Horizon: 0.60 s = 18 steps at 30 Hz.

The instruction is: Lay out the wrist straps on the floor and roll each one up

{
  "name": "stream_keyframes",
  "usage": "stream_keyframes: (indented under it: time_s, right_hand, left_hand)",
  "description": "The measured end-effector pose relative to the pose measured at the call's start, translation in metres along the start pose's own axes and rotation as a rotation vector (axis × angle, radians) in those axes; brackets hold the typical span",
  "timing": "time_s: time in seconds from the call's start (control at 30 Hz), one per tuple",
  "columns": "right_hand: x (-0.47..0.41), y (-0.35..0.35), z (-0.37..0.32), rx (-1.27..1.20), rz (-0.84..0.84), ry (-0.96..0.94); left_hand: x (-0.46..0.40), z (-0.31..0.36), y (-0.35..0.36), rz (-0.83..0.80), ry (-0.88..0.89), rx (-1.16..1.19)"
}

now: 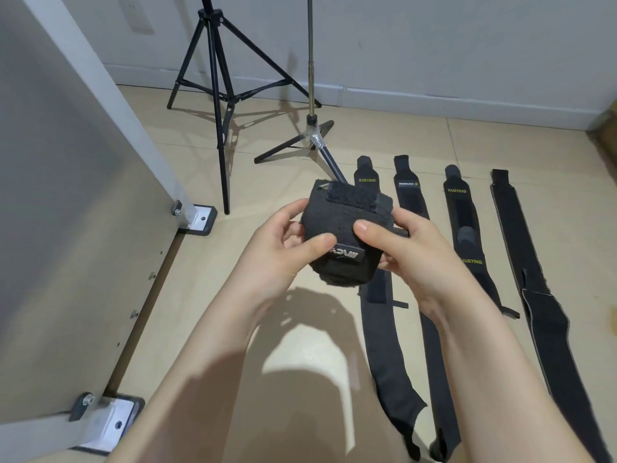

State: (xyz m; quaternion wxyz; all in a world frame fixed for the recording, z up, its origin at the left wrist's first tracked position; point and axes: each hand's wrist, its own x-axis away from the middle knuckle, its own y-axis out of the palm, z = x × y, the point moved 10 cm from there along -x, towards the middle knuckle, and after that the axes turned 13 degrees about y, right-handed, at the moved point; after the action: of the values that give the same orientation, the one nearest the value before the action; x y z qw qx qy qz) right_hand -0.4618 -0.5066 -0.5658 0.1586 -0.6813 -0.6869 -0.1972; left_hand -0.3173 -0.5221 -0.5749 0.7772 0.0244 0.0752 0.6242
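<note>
A black wrist strap rolled into a thick bundle is held up above the floor between both hands. My left hand grips its left side, thumb pressed on the front by a white logo patch. My right hand grips the right side, thumb on top. A velcro tab lies across the top of the roll. Several black straps lie flat and lengthwise on the tiled floor to the right: one partly behind the roll, a second, a third with yellow lettering, and a wide fourth.
A grey panel on metal feet stands at the left. A black tripod and a thin stand with a taped base stand behind the straps near the wall. Brown cardboard shows at the right edge.
</note>
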Motion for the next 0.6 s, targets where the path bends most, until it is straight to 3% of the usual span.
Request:
stream_keyframes:
  time_s: [0.17,0.47,0.53,0.6]
  right_hand:
    - [-0.001,0.002,0.007,-0.034,0.002,0.114]
    - [-0.003,0.0,0.018,-0.042,0.064,0.243]
    - [-0.003,0.0,0.022,-0.032,0.08,0.275]
    - [-0.004,-0.003,0.027,0.046,0.114,0.298]
  left_hand:
    - [0.0,-0.003,0.001,-0.114,0.024,-0.202]
    - [-0.004,-0.013,-0.004,-0.085,0.067,-0.189]
    - [-0.004,-0.013,-0.008,-0.104,0.059,-0.267]
    - [-0.002,-0.008,-0.007,-0.165,0.053,-0.202]
